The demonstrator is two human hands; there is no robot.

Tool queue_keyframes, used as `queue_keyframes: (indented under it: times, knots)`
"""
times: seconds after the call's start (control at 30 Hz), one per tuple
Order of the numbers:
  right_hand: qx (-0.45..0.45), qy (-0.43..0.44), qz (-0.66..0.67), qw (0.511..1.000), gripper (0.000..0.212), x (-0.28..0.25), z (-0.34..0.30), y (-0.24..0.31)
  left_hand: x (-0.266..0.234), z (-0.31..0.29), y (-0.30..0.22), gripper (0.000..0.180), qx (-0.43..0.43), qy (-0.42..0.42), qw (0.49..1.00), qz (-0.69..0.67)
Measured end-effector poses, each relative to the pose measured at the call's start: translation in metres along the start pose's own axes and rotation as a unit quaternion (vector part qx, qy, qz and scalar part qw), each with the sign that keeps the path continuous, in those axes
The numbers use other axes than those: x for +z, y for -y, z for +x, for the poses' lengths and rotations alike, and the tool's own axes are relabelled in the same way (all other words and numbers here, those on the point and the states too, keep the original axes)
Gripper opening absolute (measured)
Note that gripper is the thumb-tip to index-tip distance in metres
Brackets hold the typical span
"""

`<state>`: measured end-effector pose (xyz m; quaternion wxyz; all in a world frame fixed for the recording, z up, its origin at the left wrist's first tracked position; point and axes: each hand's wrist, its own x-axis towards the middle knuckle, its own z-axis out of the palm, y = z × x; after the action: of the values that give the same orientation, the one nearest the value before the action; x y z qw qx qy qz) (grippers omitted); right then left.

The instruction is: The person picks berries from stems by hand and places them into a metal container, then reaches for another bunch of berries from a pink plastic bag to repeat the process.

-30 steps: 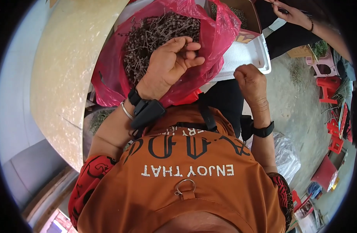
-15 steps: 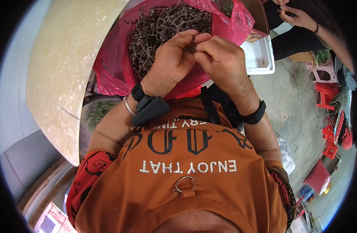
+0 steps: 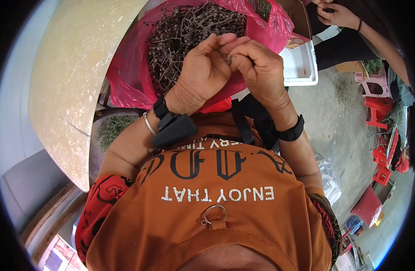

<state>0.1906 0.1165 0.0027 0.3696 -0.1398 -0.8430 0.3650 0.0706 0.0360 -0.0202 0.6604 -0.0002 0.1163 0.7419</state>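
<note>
My left hand is cupped palm up above a pink plastic bag, its fingers curled. Small dark bits, too small to name, lie in that palm near the fingers. My right hand meets it from the right, thumb and fingers pinched together at the left fingers; whatever they grip is hidden. Below and beyond both hands, the open bag holds a heap of dry brownish stalks with small round berries.
A pale yellow board rises at the left. Beyond my right hand are a white foam box and a cardboard box. Another person's hand works at the upper right. Red stools stand on the floor at the right.
My left palm has opened a little and shows more of its inside. My right fingers have shifted slightly down and right, still pinched. The other person's hand has moved left.
</note>
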Motion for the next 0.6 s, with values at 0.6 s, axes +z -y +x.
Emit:
queue_keyframes:
  times: [0.6]
  knots:
    - [0.133, -0.075, 0.167, 0.974, 0.009, -0.001, -0.013, 0.006, 0.014, -0.019, 0.003, 0.014, -0.01, -0.052, 0.963, 0.263]
